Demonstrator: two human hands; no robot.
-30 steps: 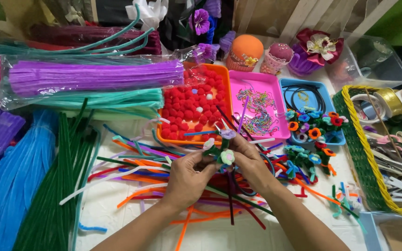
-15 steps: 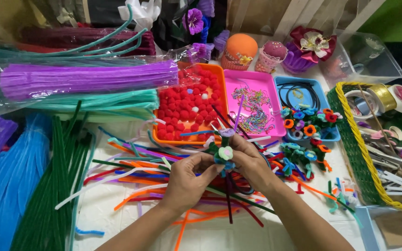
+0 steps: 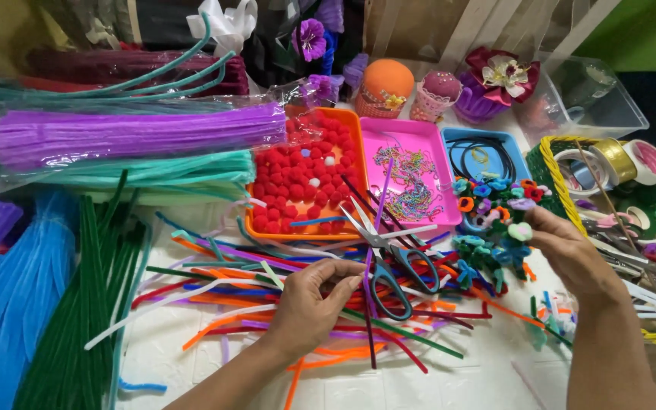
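My left hand (image 3: 309, 300) is resting low on the loose stems (image 3: 267, 304) on the tabletop (image 3: 168, 357), fingers curled half shut, thumb and forefinger pointing at the scissors (image 3: 389, 258). Can't tell if it's actually pinching a stem or only touching the pile.

My right hand (image 3: 571, 254) is hovering to the right, fingertips closing narrow on a small flower (image 3: 520, 231), pale green and pink, holding it just above the flower pile (image 3: 491, 228).

Scissors are lying open on the stems between both hands, blades pointing up-left toward the orange tray (image 3: 347, 121) of red pompoms (image 3: 298, 178), handles just right of my left fingertips.

Around: pink tray (image 3: 449, 216) with thin chains, blue tray (image 3: 521, 156) with black cord, green basket (image 3: 563, 197) with tape rolls (image 3: 616, 163) at far right. Bagged purple stems (image 3: 130, 137) and teal stems (image 3: 153, 171) lying across the top left, dark green bundle (image 3: 85, 304) and blue bundle (image 3: 9, 304) at left. Stems are cluttering everything between my hands.
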